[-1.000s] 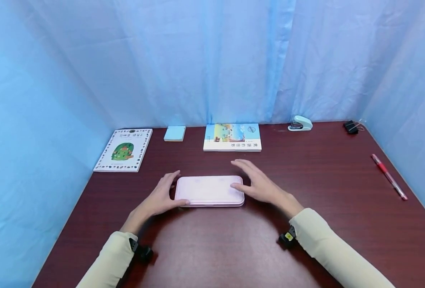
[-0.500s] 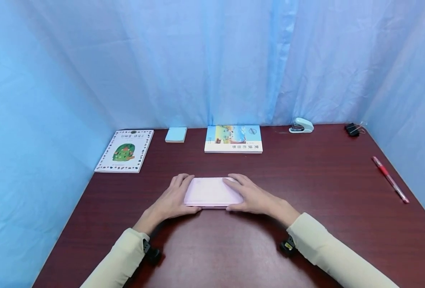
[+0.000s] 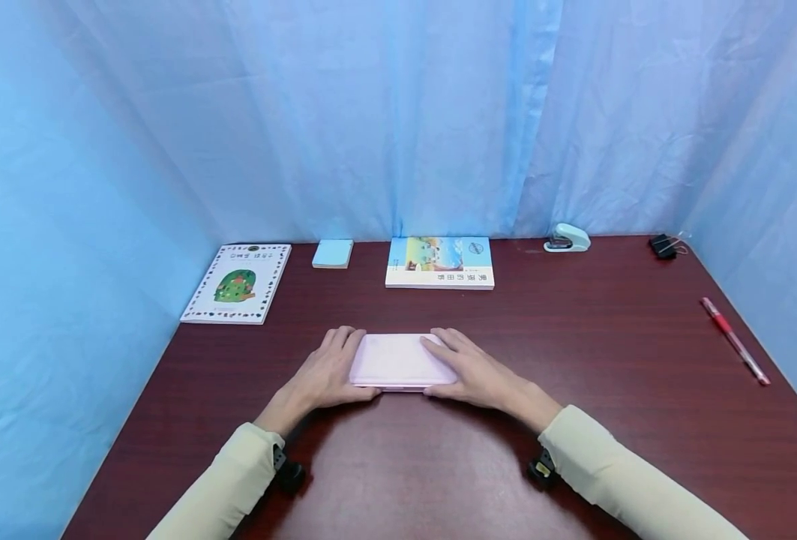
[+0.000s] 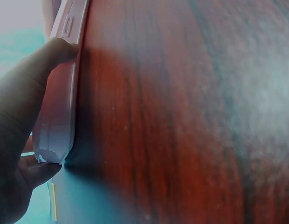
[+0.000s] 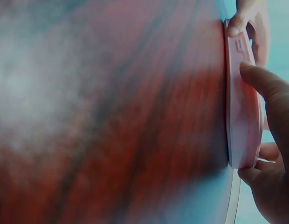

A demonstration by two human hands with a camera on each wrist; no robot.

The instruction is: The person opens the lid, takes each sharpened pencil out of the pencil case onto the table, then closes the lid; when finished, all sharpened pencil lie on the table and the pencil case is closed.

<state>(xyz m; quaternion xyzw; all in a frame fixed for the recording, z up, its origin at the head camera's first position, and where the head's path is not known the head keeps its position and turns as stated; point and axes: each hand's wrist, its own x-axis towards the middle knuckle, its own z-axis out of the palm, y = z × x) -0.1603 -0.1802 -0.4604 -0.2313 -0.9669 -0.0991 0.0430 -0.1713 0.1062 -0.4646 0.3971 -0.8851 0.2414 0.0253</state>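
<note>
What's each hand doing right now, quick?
Left hand: holding the left end of the pink case, thumb on its near edge.
Right hand: holding the case's right end, fingers over the top.

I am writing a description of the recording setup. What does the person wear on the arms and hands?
Both arms are covered by long, pale cream sleeves, the left sleeve and the right sleeve. A small black device sits under each wrist; the right wrist device shows a small yellow mark. The left hand and the right hand are bare, without gloves.
</note>
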